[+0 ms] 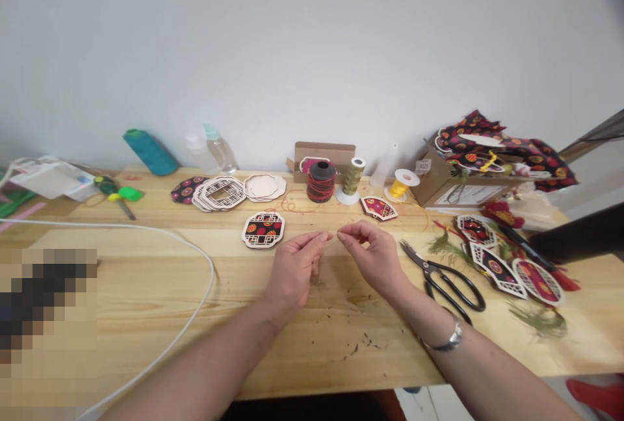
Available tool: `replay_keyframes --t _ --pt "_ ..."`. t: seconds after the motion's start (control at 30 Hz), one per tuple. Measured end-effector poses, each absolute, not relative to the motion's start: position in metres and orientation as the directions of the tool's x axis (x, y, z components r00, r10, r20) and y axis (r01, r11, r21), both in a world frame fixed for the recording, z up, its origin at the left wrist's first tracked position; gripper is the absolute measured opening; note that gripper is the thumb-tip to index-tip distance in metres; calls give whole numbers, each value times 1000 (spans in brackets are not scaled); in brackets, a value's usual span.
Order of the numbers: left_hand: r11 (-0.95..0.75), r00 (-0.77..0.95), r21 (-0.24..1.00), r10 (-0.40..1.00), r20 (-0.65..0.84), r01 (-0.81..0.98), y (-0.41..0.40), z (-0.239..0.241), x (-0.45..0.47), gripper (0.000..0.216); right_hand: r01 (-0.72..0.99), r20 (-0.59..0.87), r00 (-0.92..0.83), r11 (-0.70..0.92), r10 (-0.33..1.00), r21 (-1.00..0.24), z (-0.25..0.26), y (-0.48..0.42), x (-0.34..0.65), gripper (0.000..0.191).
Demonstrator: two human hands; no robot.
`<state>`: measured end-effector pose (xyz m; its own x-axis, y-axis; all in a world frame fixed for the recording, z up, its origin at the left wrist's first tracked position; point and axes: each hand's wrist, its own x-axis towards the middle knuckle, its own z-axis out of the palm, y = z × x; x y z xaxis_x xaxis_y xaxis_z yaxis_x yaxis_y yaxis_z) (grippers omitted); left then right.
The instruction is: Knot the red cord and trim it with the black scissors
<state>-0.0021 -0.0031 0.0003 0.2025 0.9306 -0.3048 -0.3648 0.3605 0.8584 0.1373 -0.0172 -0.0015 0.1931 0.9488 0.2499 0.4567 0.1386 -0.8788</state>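
Over the middle of the wooden table, my left hand (298,266) is closed in a pinch, thumb against forefinger. Just to its right, my right hand (373,255) pinches in the same way, the fingertips a short gap apart. Whatever they hold is too fine to make out. Left of my left hand lies an octagonal wooden ornament (263,230) with dark floral fabric in its lattice frame. Black-handled scissors (441,278) lie beside my right forearm, blades pointing away to the left. A fan-shaped ornament (379,207) rests behind my right hand.
Behind stand a spool of red cord (320,182), a spool of olive thread (353,177) and a yellow spool (403,184). Stacked wooden frames (221,193) lie back left. A cardboard box (448,180) with fabric and tasselled ornaments (497,269) occupy the right. A white cable (207,278) curves across the left.
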Motion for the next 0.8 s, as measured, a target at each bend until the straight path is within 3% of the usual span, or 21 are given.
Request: replay_keyframes --t 0.1,0.2,0.53,0.67,0.8 --pt "354 173 859 934 -311 -369 -2 1 -2 30 262 20 176 -27 984 -965 -2 -13 140 19" --pt "366 176 850 930 -321 -380 -1 2 -2 32 146 -51 124 -69 991 -987 -2 -12 142 22" --pt "404 247 822 912 -328 -401 -1 2 -3 30 326 76 -60 91 995 -941 0 -11 144 21" --pt "397 262 830 913 -313 -392 -1 2 -3 28 369 64 -55 80 996 -926 1 -10 145 3" --pt "371 213 861 926 -312 -349 0 1 -2 29 399 103 -31 107 994 -911 7 -10 149 11"
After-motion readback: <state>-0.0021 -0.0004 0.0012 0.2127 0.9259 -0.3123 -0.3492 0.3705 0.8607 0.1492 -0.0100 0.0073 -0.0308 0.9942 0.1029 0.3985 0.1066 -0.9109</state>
